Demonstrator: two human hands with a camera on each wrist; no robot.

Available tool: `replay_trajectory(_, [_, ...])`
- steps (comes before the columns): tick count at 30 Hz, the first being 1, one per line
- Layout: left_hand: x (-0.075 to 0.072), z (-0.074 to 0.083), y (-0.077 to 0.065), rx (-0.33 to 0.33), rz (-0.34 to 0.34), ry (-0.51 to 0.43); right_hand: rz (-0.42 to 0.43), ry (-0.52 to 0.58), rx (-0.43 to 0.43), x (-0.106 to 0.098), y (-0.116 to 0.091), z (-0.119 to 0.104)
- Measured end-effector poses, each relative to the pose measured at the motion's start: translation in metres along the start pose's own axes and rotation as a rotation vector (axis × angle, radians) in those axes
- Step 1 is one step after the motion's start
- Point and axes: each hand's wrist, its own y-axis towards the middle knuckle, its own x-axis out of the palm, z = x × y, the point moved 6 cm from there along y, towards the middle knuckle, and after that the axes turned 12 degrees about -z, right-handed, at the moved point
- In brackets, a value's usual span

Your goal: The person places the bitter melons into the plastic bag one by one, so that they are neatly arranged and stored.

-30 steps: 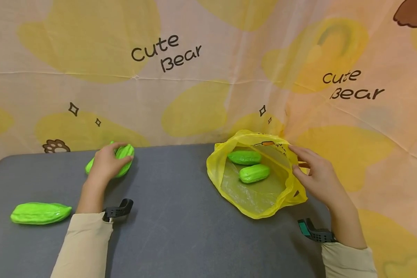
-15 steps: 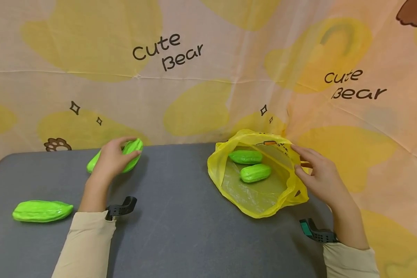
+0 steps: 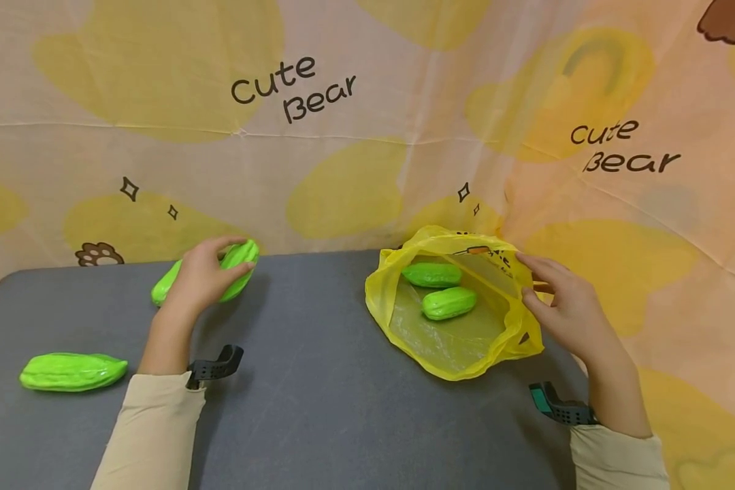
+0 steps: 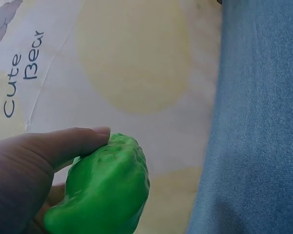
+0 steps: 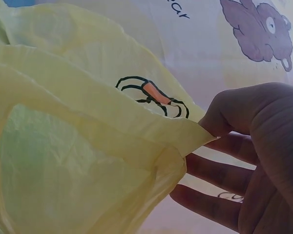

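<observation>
My left hand [image 3: 201, 278] grips a bright green, ridged bitter melon [image 3: 240, 263] near the back left of the table. The left wrist view shows the thumb along the upper side of this bitter melon [image 4: 110, 190], with the other fingers mostly hidden behind it. At the right, a yellow plastic bag [image 3: 378, 294] lies with its mouth wide apart, facing me. Two bitter melons [image 3: 448, 303] are inside it. My right hand [image 3: 566, 309] pinches the right edge of the bag's mouth, seen close up in the right wrist view, where the bag [image 5: 78, 102] has a printed drawing.
Another bitter melon [image 3: 73, 372] lies on the grey table [image 3: 343, 408] at the left, beside my left forearm. A patterned cloth [image 3: 343, 184] hangs behind the table and along its right side. Blue denim [image 4: 259, 122] fills the right of the left wrist view.
My left hand has shifted slightly right and away from me with the bitter melon, whose right end has swung up. The right hand and the bag have hardly moved.
</observation>
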Motion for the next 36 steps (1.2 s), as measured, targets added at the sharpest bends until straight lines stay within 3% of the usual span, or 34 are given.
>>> replay_trajectory(12, [0.000, 0.011, -0.002, 0.005, -0.040, -0.010, -0.006, -0.003, 0.032, -0.003, 0.002, 0.004])
replay_trajectory(20, [0.002, 0.023, -0.002, 0.048, -0.016, -0.019, -0.003, -0.011, 0.052, -0.006, -0.001, 0.009])
replay_trajectory(36, [0.015, 0.028, 0.003, 0.038, -0.059, -0.030, 0.020, -0.040, 0.086, -0.011, -0.006, 0.017])
